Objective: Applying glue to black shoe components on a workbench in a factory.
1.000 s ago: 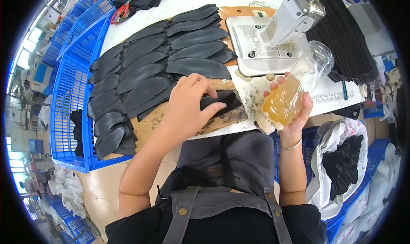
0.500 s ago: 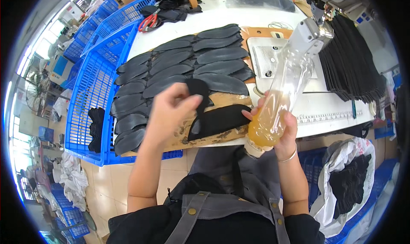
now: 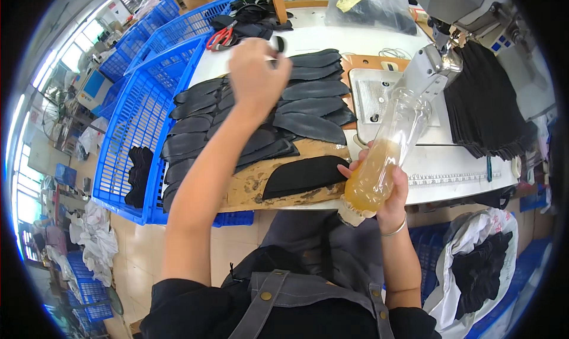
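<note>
My left hand (image 3: 258, 75) is closed over the far part of the rows, with the dark rounded edge of a black curved piece (image 3: 278, 44) showing past its fingers. My right hand (image 3: 391, 200) grips a clear plastic bottle (image 3: 376, 173) of cloudy yellowish liquid. The bottle is tilted, its cream-crusted tip (image 3: 354, 213) pointing down toward me. Left of that tip, one matte black curved piece (image 3: 305, 176) lies flat on a stained brown board (image 3: 246, 188). Shiny dark curved pieces (image 3: 308, 108) overlap in rows beyond it, partly hidden by my left forearm.
Blue baskets (image 3: 139, 108) stand along the left. Red-handled pliers (image 3: 221, 38) lie beside black scraps at the back. A sewing machine (image 3: 427, 69) and a stack of black pieces (image 3: 483, 102) are at the right. A white sack (image 3: 498, 229) holds more black pieces.
My left hand has moved away from me, from above the board's near part to the far rows, carrying the black piece. My right hand keeps the tilted bottle nearly in place.
</note>
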{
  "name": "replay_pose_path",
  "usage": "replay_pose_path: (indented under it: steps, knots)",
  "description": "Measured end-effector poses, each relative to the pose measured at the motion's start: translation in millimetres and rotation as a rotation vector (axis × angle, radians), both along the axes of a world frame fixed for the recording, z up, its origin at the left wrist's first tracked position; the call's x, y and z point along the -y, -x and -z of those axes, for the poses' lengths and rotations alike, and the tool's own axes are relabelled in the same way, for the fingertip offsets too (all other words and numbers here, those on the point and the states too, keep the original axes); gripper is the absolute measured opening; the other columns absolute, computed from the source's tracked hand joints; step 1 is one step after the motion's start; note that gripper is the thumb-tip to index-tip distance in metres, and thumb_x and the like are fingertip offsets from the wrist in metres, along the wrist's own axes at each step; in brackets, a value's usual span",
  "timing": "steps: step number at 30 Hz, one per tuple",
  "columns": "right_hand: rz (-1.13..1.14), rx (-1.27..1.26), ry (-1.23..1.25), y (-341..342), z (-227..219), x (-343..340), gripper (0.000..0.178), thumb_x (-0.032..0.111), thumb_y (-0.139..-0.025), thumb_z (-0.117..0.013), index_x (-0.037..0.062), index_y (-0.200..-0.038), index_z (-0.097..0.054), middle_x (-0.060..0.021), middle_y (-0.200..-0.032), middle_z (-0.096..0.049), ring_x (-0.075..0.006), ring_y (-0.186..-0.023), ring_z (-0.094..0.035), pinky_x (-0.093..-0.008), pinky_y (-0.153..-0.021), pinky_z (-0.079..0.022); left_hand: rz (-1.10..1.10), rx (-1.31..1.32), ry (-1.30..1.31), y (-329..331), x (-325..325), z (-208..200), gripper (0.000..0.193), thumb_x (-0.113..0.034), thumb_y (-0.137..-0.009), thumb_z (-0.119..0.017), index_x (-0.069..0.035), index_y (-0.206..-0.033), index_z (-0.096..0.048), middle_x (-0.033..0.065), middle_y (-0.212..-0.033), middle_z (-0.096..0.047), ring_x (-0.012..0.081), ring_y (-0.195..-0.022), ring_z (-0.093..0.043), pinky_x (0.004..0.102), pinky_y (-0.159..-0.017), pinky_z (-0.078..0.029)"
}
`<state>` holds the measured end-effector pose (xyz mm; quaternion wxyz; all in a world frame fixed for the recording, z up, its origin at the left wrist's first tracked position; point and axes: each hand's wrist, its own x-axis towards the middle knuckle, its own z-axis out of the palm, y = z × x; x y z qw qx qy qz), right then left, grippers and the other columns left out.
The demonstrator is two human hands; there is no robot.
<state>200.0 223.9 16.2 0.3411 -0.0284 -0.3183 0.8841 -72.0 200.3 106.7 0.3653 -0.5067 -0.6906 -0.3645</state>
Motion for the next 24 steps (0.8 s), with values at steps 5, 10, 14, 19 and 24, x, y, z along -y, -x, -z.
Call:
replay_pose_path:
  steps: [5,10,14,19,24]
  knots:
    - [-0.030,0.059,-0.097,-4,0,-1,0.062,0.041,-0.079,-0.058,0.0041,-0.124,-0.038,-0.0109,-0.105,-0.051,-0.0252,-0.098,-0.058,-0.0510,-0.098,-0.037,-0.097,-0.007,0.189,-18,-72,55,0.016,-0.021,-0.066,-0.062,-0.006,-0.065,-0.058,0.0090,-0.079,-0.056,0.0275,-0.081,-0.052,0.0415,-0.068,-0.039]
    - [-0.030,0.032,-0.103,-5,5,-3,0.063,0.040,-0.078,-0.059,0.0040,-0.125,-0.037,-0.0113,-0.105,-0.051,-0.0271,-0.097,-0.058,-0.0513,-0.099,-0.036,0.034,0.086,0.358,-28,-75,65,0.021,-0.024,-0.065,-0.061,-0.005,-0.074,-0.062,0.0086,-0.089,-0.056,0.0253,-0.090,-0.050,0.0411,-0.075,-0.037]
    - [-0.038,0.042,-0.094,-5,5,-2,0.066,0.039,-0.077,-0.061,0.0033,-0.126,-0.037,-0.0120,-0.106,-0.051,-0.0283,-0.097,-0.057,-0.0513,-0.099,-0.036,0.178,0.036,0.404,-11,-66,62,0.012,-0.022,-0.067,-0.062,-0.011,-0.073,-0.064,0.0036,-0.088,-0.058,0.0231,-0.092,-0.051,0.0389,-0.076,-0.038]
    - [-0.037,0.050,-0.080,-8,5,-4,0.067,0.038,-0.076,-0.062,0.0024,-0.126,-0.037,-0.0126,-0.106,-0.052,-0.0287,-0.097,-0.057,-0.0511,-0.099,-0.036,0.174,0.085,0.547,-10,-68,49,0.014,-0.017,-0.071,-0.067,-0.011,-0.080,-0.059,0.0027,-0.079,-0.059,0.0228,-0.088,-0.056,0.0373,-0.078,-0.040]
    - [-0.037,0.056,-0.069,-8,3,-2,0.068,0.037,-0.075,-0.063,0.0023,-0.127,-0.037,-0.0127,-0.105,-0.053,-0.0294,-0.098,-0.057,-0.0508,-0.099,-0.036,0.195,0.264,0.593,-11,-66,42,0.033,-0.019,-0.071,-0.070,-0.009,-0.097,-0.051,0.0042,-0.080,-0.059,0.0238,-0.087,-0.057,0.0373,-0.077,-0.041]
